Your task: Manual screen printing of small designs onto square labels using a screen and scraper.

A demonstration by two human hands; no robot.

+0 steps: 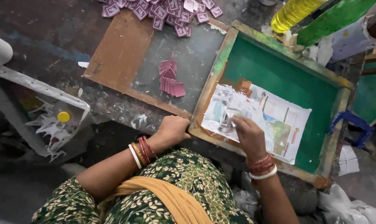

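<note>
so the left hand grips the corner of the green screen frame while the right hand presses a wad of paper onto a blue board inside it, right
Not quite: in the head view the right hand presses the wad onto a printed paper sheet, not a blue board. The left hand does grip the frame corner.

Left hand (172, 129) curled knuckles-up against the near left corner of the green-meshed wooden frame (341, 103), fingers folded over that corner's edge, thumb tucked out of sight. Left forearm bare, angled in from the lower left toward the same corner, wrist ringed with white, gold and red bangles. Right hand (248, 135) palm-down inside the frame, close to its near rail, fingers bunched and pointing toward the frame's left side, fingertips (234, 121) pinched together. Right forearm rising from below across the near rail, wrist bent slightly inward, banded with red and white bangles.
</note>
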